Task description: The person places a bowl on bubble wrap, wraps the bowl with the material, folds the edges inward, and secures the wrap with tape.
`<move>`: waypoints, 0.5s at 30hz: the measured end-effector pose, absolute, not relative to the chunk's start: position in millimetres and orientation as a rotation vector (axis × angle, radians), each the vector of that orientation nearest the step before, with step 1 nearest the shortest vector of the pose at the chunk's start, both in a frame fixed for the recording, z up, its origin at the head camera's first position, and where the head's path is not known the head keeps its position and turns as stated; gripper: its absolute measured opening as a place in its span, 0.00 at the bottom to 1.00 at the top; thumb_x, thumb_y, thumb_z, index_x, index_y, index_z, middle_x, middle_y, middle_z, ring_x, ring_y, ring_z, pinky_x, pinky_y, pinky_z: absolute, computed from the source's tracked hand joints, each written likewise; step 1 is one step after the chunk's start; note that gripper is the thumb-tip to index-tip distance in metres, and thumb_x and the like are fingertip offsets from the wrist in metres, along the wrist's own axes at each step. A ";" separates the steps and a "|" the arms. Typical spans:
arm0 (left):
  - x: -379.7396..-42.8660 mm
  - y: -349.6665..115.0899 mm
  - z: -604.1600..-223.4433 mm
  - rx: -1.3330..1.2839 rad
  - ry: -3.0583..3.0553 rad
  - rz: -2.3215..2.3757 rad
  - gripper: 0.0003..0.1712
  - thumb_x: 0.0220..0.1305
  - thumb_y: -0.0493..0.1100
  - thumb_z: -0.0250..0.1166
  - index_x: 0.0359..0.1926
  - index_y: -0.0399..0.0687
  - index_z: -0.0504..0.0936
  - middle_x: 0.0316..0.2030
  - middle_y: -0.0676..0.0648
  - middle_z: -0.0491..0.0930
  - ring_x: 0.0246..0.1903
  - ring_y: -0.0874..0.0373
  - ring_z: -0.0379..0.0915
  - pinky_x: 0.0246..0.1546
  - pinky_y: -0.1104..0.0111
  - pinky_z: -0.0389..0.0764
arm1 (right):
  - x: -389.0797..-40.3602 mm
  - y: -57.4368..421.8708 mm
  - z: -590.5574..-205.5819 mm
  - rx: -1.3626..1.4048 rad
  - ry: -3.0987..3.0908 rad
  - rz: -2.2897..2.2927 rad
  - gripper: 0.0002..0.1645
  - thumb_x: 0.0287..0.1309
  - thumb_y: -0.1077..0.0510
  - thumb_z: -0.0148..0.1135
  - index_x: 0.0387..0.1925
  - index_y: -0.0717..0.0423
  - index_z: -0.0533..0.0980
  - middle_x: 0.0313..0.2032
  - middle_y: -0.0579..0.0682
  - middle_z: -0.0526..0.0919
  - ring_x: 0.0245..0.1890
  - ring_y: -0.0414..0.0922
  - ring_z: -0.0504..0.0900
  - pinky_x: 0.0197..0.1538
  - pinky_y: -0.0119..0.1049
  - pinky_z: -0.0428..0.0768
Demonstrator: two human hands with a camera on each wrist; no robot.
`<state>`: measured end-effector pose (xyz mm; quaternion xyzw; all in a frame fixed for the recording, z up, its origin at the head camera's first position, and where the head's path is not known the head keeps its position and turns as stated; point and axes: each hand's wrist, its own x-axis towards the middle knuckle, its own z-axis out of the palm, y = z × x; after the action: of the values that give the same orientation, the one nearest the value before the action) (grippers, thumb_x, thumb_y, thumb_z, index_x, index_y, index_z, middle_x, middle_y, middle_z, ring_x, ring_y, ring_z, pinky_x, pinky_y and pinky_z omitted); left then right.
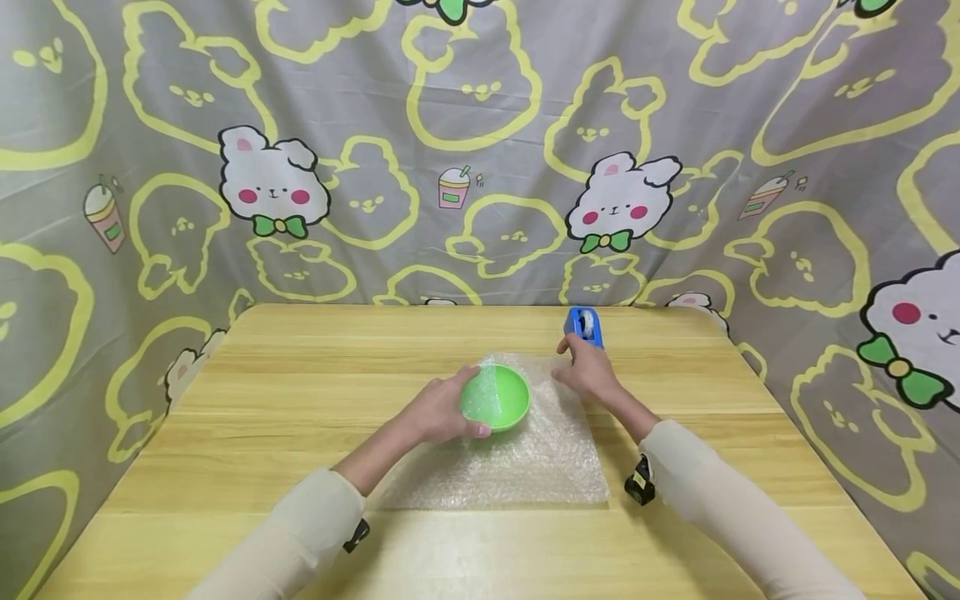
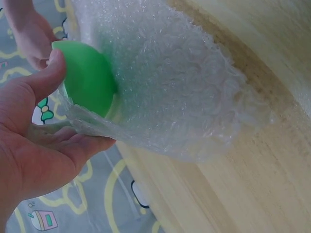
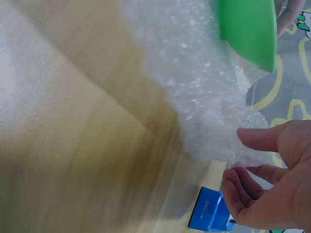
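Note:
A green bowl (image 1: 514,398) sits on a sheet of clear bubble wrap (image 1: 525,467), and a flap of the wrap lies over the bowl's left part. My left hand (image 1: 442,410) grips the bowl from the left. In the left wrist view, its thumb (image 2: 51,68) lies against the green bowl (image 2: 90,77), with the other fingers under the wrap. My right hand (image 1: 588,368) is at the sheet's far right corner. In the right wrist view, its thumb (image 3: 260,138) and fingers stand apart near the wrap's edge; whether they touch it is unclear.
A blue tape dispenser (image 1: 584,325) with a roll of tape stands just beyond my right hand, near the back edge of the wooden table (image 1: 300,400). A grey curtain (image 1: 360,108) with yellow cartoon outlines hangs behind the table and along both sides.

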<state>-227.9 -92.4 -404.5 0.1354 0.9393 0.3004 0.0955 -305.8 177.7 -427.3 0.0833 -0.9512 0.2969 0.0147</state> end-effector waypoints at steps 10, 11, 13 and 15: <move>-228.5 -90.5 -405.1 0.430 2.786 0.875 0.60 0.47 0.52 0.83 0.77 0.46 0.61 0.59 0.28 0.77 0.60 0.34 0.74 0.59 0.45 0.78 | -298.7 172.9 -411.1 0.209 -2.998 1.112 0.13 0.57 0.53 0.70 0.38 0.58 0.84 0.37 0.55 0.86 0.33 0.47 0.78 0.32 0.35 0.74; -228.4 -90.5 -405.1 0.429 2.784 0.876 0.60 0.47 0.52 0.83 0.77 0.45 0.60 0.59 0.28 0.77 0.60 0.34 0.74 0.59 0.45 0.77 | -298.3 172.3 -410.5 0.216 -3.009 1.139 0.13 0.58 0.52 0.70 0.38 0.58 0.83 0.37 0.55 0.86 0.33 0.46 0.77 0.32 0.34 0.74; -228.1 -90.5 -404.6 0.424 2.783 0.876 0.60 0.47 0.52 0.83 0.77 0.46 0.60 0.60 0.28 0.77 0.61 0.34 0.73 0.60 0.45 0.77 | -297.8 171.0 -409.9 0.215 -3.035 1.174 0.14 0.58 0.52 0.70 0.40 0.58 0.81 0.38 0.55 0.84 0.34 0.46 0.77 0.33 0.35 0.74; -227.9 -90.6 -404.4 0.423 2.784 0.876 0.60 0.47 0.52 0.83 0.77 0.46 0.60 0.60 0.28 0.77 0.61 0.34 0.73 0.60 0.44 0.77 | -297.9 170.2 -409.9 0.213 -3.067 1.202 0.20 0.58 0.52 0.71 0.47 0.60 0.80 0.44 0.59 0.84 0.38 0.50 0.79 0.37 0.39 0.78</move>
<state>-227.9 -90.6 -404.4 0.1427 0.9396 0.2957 0.0962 -297.9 170.2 -409.9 0.0643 -0.9261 0.3630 -0.0797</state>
